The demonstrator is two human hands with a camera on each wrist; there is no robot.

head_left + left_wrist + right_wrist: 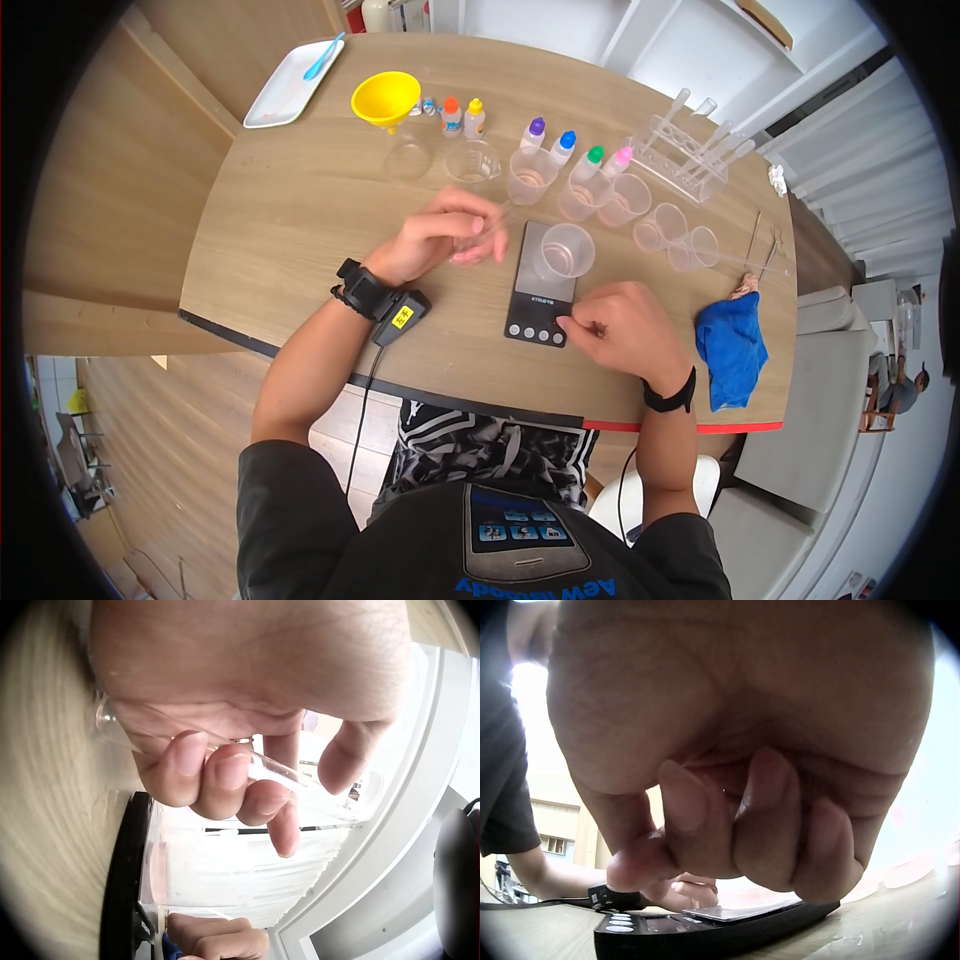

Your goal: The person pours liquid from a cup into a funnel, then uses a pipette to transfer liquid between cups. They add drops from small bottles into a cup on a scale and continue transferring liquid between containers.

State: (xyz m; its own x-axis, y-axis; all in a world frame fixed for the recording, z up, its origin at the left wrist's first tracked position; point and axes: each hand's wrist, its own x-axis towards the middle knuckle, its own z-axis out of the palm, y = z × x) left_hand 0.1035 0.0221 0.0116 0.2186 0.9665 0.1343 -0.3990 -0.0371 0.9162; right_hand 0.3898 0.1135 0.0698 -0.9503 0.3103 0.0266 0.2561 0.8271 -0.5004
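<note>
In my left hand (440, 237) I hold a clear test tube (259, 769), its rounded end sticking out at the heel of the palm. The fingers curl round it over the table, left of the scale. My right hand (625, 325) is at the near right corner of a black digital scale (530, 310), a fingertip right at its row of round buttons. In the right wrist view its fingers are curled into the palm with nothing visible in them. A clear plastic cup (568, 250) stands on the scale's plate.
Behind the scale stand several clear cups (532, 176) and dropper bottles (563, 148). A test tube rack (690, 165) is at the back right, a blue cloth (732, 345) at the right. A yellow funnel (387, 98) and white tray (285, 95) are at the back left.
</note>
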